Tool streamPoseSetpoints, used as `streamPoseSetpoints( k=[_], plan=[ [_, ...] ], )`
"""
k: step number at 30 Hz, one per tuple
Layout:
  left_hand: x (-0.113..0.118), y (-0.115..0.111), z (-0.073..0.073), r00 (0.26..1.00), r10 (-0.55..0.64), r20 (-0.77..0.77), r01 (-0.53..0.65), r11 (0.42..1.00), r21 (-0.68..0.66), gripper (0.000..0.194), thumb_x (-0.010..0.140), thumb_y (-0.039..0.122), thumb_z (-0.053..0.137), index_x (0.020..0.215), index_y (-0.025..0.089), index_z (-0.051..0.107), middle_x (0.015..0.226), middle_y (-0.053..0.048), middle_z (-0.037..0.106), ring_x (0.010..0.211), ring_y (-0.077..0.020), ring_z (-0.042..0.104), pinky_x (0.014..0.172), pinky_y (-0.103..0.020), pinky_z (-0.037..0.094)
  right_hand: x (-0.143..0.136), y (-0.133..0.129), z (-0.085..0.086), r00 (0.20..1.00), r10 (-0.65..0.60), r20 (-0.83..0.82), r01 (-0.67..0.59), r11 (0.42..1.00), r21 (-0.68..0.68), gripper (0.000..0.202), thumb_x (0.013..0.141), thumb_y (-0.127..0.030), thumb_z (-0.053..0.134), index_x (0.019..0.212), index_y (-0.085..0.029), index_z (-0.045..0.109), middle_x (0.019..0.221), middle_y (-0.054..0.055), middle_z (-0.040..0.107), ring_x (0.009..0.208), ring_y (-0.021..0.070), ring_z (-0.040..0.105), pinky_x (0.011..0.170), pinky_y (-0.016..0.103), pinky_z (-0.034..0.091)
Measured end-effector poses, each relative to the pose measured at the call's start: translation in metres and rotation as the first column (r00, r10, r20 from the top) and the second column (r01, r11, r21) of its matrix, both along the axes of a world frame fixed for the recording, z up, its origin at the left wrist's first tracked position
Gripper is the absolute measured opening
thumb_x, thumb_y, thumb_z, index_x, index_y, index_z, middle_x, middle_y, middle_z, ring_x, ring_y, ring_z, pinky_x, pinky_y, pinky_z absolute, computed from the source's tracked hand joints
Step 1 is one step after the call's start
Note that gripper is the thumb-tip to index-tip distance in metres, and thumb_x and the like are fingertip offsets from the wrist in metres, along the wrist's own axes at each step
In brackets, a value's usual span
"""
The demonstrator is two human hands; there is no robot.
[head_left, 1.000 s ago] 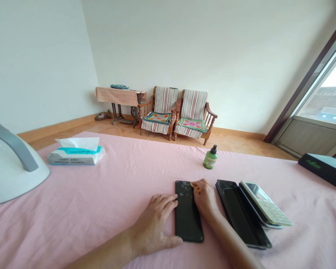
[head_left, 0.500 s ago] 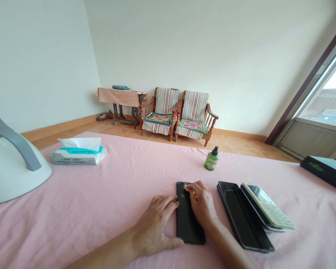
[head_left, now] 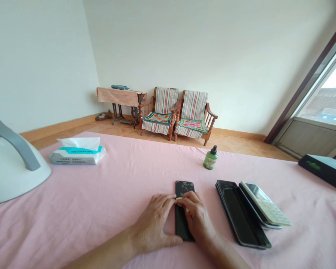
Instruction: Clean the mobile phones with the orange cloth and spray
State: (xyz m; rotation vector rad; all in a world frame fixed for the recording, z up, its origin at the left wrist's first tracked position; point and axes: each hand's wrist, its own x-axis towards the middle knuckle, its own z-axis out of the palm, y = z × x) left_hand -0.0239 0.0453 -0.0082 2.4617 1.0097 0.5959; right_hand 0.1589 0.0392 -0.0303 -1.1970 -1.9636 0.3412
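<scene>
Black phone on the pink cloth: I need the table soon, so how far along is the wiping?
Part-way, it seems. The black phone looks unmarked lower down. The right hand presses a pale wipe on it, left hand at its edge. To do: pale spots near its top.

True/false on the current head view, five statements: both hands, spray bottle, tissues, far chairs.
1. The left hand touches the flat black phone. True.
2. The right hand is empty. False: it holds a small pale-yellow pad against the phone.
3. The green spray bottle with a black top lies on its side. False: it stands upright.
4. A white tissue sticks out of the white-and-blue pack. True.
5. The striped-covered wooden chairs stand on the pink cloth. False: they stand on the floor.
</scene>
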Motion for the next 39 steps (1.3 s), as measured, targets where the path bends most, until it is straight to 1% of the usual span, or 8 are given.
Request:
streamPoseSetpoints(
  k=[5,9,14,17,23,27,32,39],
  plan=[
    [0.000,0.000,-0.002,1.000,0.022,-0.002,-0.022,1.000,0.006,0.080,0.055,0.049,0.080,0.122,0.019,0.049,0.131,-0.013,0.050,0.119,-0.0333,0.045,0.102,-0.051,0.033,0.007,-0.041,-0.002,0.997,0.070,-0.017,-0.071,0.994,-0.089,0.030,0.079,-0.003,0.039,0.086,-0.019,0.065,0.086,0.007,0.057,0.083,0.0174,0.055,0.069,0.025,0.046],
    [0.000,-0.002,0.003,1.000,0.027,0.002,-0.027,0.999,0.032,0.077,0.053,0.043,0.083,0.120,0.020,0.053,0.131,-0.012,0.049,0.117,-0.0331,0.046,0.100,-0.050,0.036,0.018,-0.055,0.001,0.997,0.040,-0.062,-0.049,0.986,-0.157,0.024,0.076,-0.007,0.046,0.073,-0.020,0.066,0.076,0.004,0.059,0.071,0.0153,0.059,0.063,0.023,0.045],
    [0.002,-0.009,0.009,0.999,-0.021,0.025,0.019,0.999,0.047,0.061,0.059,0.036,0.081,0.114,0.020,0.058,0.120,-0.010,0.055,0.107,-0.0296,0.052,0.094,-0.046,0.043,0.025,-0.044,0.020,0.965,-0.202,-0.165,0.148,0.945,-0.292,0.020,0.079,-0.016,0.050,0.073,-0.020,0.069,0.075,0.004,0.064,0.069,0.0162,0.062,0.063,0.024,0.045],
    [0.003,-0.012,0.007,0.997,-0.061,0.046,0.059,0.997,0.041,0.054,0.065,0.030,0.078,0.114,0.019,0.059,0.118,-0.010,0.057,0.107,-0.0281,0.053,0.095,-0.043,0.044,0.022,-0.036,0.023,0.947,-0.256,-0.195,0.182,0.926,-0.330,0.018,0.079,-0.022,0.053,0.072,-0.020,0.070,0.074,0.004,0.066,0.069,0.0177,0.063,0.063,0.025,0.045],
    [0.003,-0.012,0.002,0.993,-0.086,0.086,0.084,0.996,0.017,0.056,0.064,0.020,0.076,0.117,0.018,0.057,0.119,-0.010,0.056,0.108,-0.0264,0.053,0.096,-0.039,0.045,0.013,-0.026,0.021,0.913,-0.296,-0.280,0.168,0.900,-0.402,0.017,0.076,-0.031,0.060,0.069,-0.019,0.070,0.069,0.004,0.067,0.066,0.0186,0.063,0.061,0.026,0.045],
    [0.003,-0.012,0.007,0.990,-0.090,0.112,0.090,0.996,0.009,0.056,0.064,0.019,0.074,0.117,0.019,0.055,0.116,-0.009,0.057,0.105,-0.0254,0.053,0.095,-0.038,0.045,0.014,-0.024,0.028,0.820,-0.358,-0.446,0.097,0.856,-0.508,0.025,0.071,-0.040,0.065,0.070,-0.015,0.070,0.056,0.001,0.060,0.051,0.0128,0.053,0.048,0.021,0.038],
    [0.006,-0.013,0.013,0.990,-0.081,0.114,0.077,0.996,0.044,0.056,0.064,0.031,0.075,0.115,0.020,0.053,0.109,-0.008,0.059,0.099,-0.0262,0.056,0.090,-0.039,0.047,0.001,-0.030,0.049,0.691,-0.400,-0.602,-0.038,0.812,-0.582,0.035,0.065,-0.047,0.069,0.075,-0.013,0.068,0.050,-0.003,0.050,0.043,0.0078,0.040,0.041,0.018,0.028],
    [-0.003,-0.014,0.010,0.985,0.005,0.174,-0.043,0.976,0.215,0.018,0.079,0.019,0.050,0.093,0.019,0.060,0.078,-0.006,0.060,0.075,-0.0190,0.059,0.069,-0.027,0.050,-0.031,-0.028,0.044,0.704,-0.319,-0.635,-0.082,0.851,-0.518,0.031,0.068,-0.045,0.067,0.072,-0.014,0.067,0.049,-0.005,0.044,0.046,0.0065,0.033,0.042,0.018,0.024]
  ],
)
